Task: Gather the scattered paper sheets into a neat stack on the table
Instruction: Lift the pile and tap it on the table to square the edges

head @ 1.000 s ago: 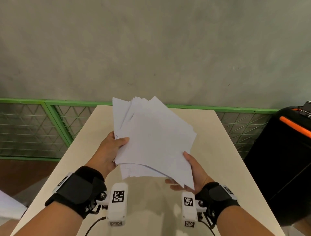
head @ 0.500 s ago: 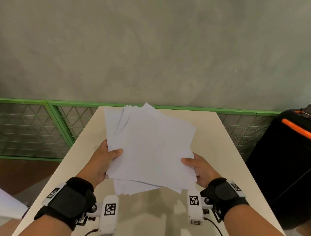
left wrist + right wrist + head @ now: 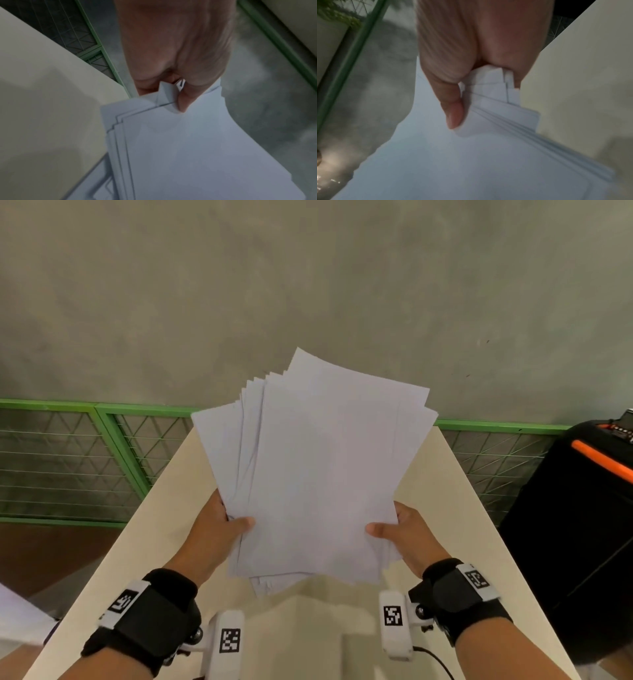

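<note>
Head view looks down, forward; wrist views close along thumbs (all share paper sheets (image 3: 318,474)).

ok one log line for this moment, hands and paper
paper sheets: lifted off table, edges uneven | left hand: grips left edge | right hand: grips right edge

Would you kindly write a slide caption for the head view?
Both hands, left hand and right hand, hold a fanned, uneven sheaf of white paper sheets above the beige table.

I see bare desk (image 3: 445,508) on either side of the raised sheets (image 3: 325,467). A black case (image 3: 575,542) crowds the right edge; a green fence (image 3: 102,446) runs beyond the far and left edges.
</note>
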